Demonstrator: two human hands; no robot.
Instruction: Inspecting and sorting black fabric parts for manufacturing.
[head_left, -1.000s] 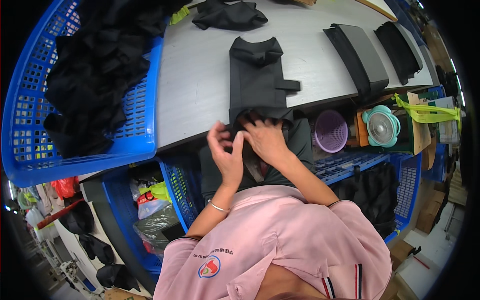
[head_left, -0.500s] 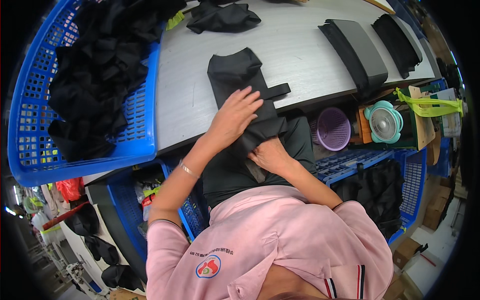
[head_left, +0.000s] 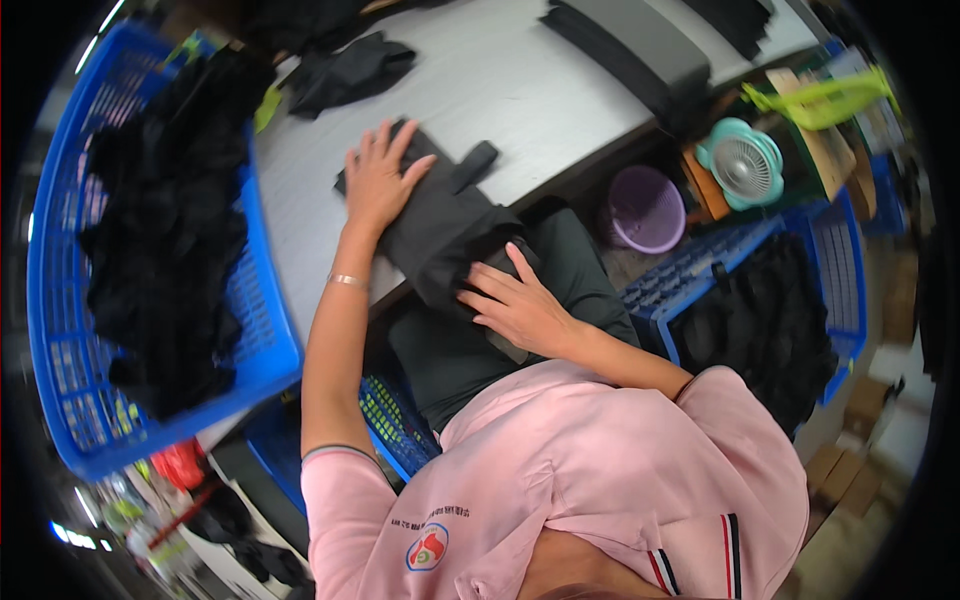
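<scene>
A black fabric pouch [head_left: 430, 235] lies over the near edge of the table, its near end hanging above my lap. My left hand [head_left: 380, 185] rests flat on its far end, fingers spread. At the near end, where the cloth folds open, my right hand [head_left: 520, 308] lies with fingers stretched out and the thumb apart; the fingertips touch the cloth. A short black strap loop [head_left: 474, 166] sticks out from the pouch's right side. What lies inside the pouch is hidden.
On the left stands a blue plastic basket [head_left: 275, 330] heaped with black cloth pieces [head_left: 165, 240]. More black cloth [head_left: 350, 72] lies farther back on the pale table [head_left: 480, 90]. Stacked dark panels [head_left: 640, 50], a purple bin [head_left: 645, 210], a teal fan [head_left: 745, 165] and another blue basket [head_left: 850, 270] are to the right.
My left hand has slid to the far end of the pouch. My right hand has come out from the near opening onto the cloth, fingers now extended. The view has turned.
</scene>
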